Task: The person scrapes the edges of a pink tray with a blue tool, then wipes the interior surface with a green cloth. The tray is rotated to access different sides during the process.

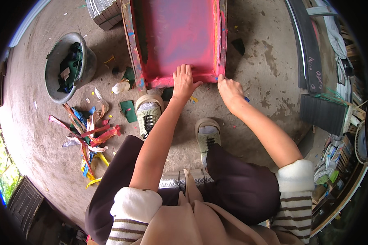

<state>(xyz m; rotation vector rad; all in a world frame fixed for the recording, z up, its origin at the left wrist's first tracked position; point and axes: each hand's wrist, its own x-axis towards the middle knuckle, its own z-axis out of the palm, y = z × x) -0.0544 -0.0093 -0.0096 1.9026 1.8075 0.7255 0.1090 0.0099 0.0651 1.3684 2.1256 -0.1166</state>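
Rests outstretched left hand (185, 83) on near edge of pink-smeared frame (221, 45), cropped at top, curls right hand (231, 90) at corner, hiding fingertips, cannot tell if gripping.

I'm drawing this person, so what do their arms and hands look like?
The left hand and right hand are bare, with no gloves. The forearms are bare too, and I see no watch. The sleeves are white with brown stripes, ending near the elbows in thick, plain white cuffs.
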